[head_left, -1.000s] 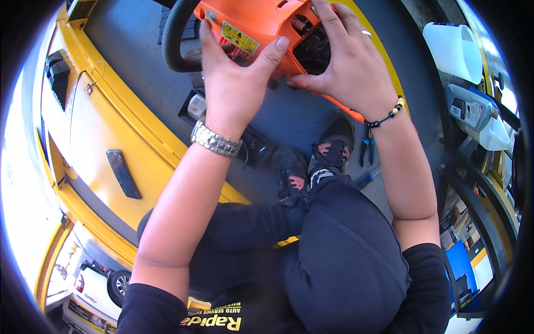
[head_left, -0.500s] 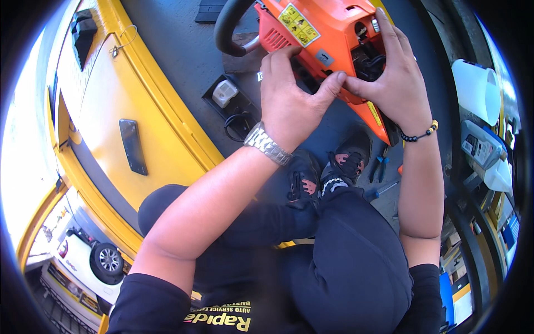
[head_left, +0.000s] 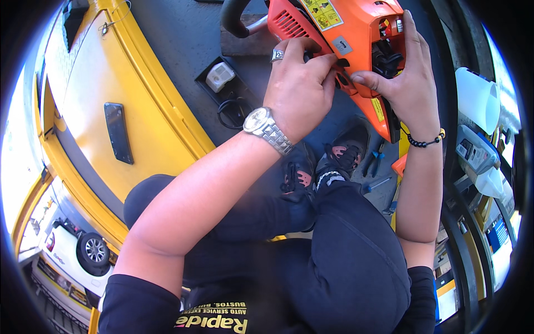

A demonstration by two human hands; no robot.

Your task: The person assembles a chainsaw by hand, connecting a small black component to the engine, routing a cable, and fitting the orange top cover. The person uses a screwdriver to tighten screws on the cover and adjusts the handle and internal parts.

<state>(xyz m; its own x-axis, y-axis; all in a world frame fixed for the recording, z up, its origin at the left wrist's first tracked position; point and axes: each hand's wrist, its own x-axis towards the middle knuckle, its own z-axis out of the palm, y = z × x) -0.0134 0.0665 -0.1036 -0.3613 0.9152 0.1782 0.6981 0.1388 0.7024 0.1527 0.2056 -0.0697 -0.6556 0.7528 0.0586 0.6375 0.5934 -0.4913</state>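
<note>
The orange chainsaw body (head_left: 339, 39) is sitting up top above the knees, on the dark floor (head_left: 178, 44). Left hand (head_left: 300, 89) is pinching its lower edge, right hand (head_left: 409, 83) is gripping the side. I'd be bracing it firmly while fingertips work that catch. The black tray (head_left: 225, 89) nearby is holding a small white part (head_left: 221, 75).

An orange plastic chainsaw body (head_left: 339, 39) with a black curved handle and yellow warning stickers is lying tilted across the grey floor ahead of my feet, its slotted vent grille facing left and black controls showing in an open recess on its right side.
</note>
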